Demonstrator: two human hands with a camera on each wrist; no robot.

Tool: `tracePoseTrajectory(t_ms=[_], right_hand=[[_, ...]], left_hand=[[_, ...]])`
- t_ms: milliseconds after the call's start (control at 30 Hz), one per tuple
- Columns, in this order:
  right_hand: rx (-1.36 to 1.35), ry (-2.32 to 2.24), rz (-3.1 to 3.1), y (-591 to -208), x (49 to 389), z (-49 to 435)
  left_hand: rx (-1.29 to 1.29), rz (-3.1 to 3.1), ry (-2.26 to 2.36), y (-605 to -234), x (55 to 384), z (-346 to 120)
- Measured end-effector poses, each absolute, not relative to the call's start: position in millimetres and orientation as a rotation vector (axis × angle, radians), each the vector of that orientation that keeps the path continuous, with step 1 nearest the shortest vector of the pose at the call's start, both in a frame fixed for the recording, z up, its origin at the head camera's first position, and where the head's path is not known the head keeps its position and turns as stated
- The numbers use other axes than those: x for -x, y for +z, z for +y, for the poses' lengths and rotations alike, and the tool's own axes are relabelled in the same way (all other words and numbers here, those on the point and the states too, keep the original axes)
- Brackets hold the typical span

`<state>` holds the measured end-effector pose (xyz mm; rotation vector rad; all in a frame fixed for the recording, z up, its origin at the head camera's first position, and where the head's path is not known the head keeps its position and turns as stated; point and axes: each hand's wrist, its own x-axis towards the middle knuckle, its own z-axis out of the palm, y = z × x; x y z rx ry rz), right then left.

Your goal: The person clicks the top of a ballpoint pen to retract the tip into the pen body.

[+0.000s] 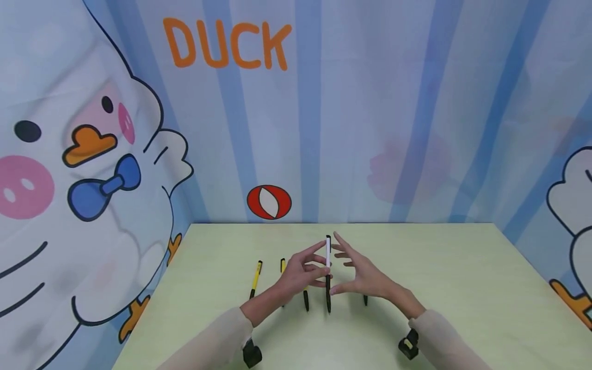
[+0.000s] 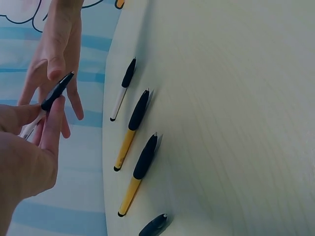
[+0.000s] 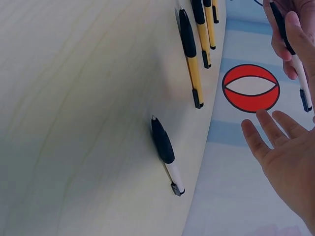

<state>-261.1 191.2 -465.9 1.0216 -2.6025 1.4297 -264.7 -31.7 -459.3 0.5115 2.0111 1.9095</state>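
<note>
Pinched in left hand, likely because slim: white-and-black pen, tip toward near edge of worktop; right hand spread wide beside it, contact unclear

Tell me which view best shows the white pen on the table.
Right wrist: the white pen shows whole and largest there. The left wrist view has it whole but smaller; the head view shows only its dark tip, the right hand hiding the rest.
</note>
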Motion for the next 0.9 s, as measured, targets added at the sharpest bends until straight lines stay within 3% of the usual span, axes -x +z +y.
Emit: tracePoseTrajectory(t_ms=[467,900], right_hand=[[-1.03,1.411,-2.604,-466.6,259.0,191.0],[-1.005,1.413,-2.574,-472.8,259.6,189.1]], left_hand=[[-0.569,1.952,1.905,-462.3,264.5,-28.3],[-0.381,1.919,1.971,-462.9,261.6,-24.9]])
